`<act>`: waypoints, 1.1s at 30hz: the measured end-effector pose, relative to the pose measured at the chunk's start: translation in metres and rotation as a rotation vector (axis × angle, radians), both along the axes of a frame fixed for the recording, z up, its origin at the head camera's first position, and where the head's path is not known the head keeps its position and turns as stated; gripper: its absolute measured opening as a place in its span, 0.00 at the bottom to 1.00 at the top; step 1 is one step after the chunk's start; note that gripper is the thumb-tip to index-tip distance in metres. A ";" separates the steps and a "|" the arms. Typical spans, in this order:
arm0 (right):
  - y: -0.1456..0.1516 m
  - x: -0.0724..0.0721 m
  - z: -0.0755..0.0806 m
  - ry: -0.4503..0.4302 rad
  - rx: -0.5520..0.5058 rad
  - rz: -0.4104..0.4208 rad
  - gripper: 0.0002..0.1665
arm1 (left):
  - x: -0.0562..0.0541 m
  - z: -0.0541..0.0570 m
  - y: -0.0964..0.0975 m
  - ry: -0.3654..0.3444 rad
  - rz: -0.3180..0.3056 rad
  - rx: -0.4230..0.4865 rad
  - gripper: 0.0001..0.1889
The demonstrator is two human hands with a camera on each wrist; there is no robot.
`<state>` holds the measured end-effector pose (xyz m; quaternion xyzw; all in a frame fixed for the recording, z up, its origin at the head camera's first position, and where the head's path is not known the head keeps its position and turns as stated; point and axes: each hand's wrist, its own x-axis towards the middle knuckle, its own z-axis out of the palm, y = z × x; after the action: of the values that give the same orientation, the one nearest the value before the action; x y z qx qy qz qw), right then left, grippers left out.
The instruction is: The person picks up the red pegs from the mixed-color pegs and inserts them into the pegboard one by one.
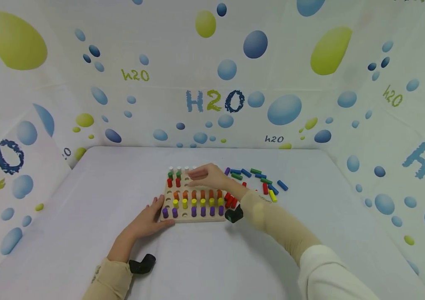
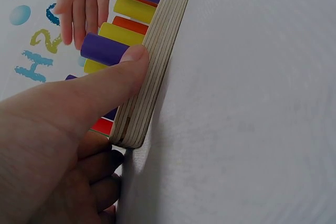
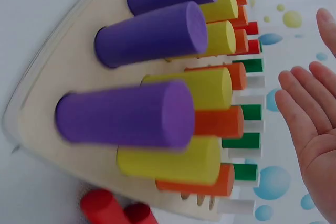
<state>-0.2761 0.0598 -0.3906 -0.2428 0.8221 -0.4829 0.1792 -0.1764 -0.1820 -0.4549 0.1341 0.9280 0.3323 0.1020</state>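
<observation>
A wooden pegboard (image 1: 212, 219) with rows of coloured pegs lies in front of me. My left hand (image 1: 147, 219) grips its near left corner, the thumb (image 2: 134, 64) against the near edge beside a purple peg (image 2: 102, 49) and the fingers along the left side. My right hand (image 1: 211, 177) hovers over the back part of the board with straightened fingers and nothing in them; the right wrist view shows its palm (image 3: 323, 150). Purple pegs (image 1: 202, 211) fill most of the front row, then yellow pegs (image 1: 194, 202) and orange pegs (image 1: 194, 194). Two red pegs (image 1: 169, 183) stand farther back at left.
Loose pegs lie right of the board: blue pegs (image 1: 282, 185), green pegs (image 1: 256, 171), red pegs (image 1: 265, 188), a yellow peg (image 1: 273, 196) and a purple peg (image 1: 227, 171). A white cloth (image 1: 197, 262) covers the table, and a patterned curtain (image 1: 167, 104) hangs behind.
</observation>
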 end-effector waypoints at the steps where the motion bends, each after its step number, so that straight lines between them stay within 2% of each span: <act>1: 0.003 0.000 0.000 -0.002 -0.010 0.004 0.29 | 0.000 0.000 0.000 0.001 0.000 0.000 0.52; 5: 0.011 0.003 0.000 -0.012 -0.051 0.013 0.29 | 0.000 -0.001 0.000 0.008 -0.003 -0.003 0.52; 12: 0.024 0.010 0.005 0.019 -0.107 0.030 0.26 | 0.000 -0.001 0.001 0.016 -0.008 -0.002 0.52; 20: 0.041 0.018 0.007 0.039 -0.116 0.006 0.26 | -0.001 -0.003 0.001 0.015 -0.001 -0.010 0.53; 26: 0.052 0.023 0.009 0.046 -0.096 0.032 0.27 | 0.001 -0.003 0.000 0.015 0.008 -0.011 0.53; 30: 0.060 0.029 0.014 0.045 -0.090 0.038 0.25 | 0.001 -0.003 0.000 0.016 0.011 -0.012 0.53; 33: 0.065 0.039 0.024 0.041 -0.080 0.037 0.24 | 0.001 -0.002 0.000 0.019 0.009 -0.012 0.53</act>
<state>-0.2373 0.1249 -0.3670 -0.2746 0.8008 -0.5071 0.1614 -0.1756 -0.1822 -0.4571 0.1324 0.9315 0.3259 0.0923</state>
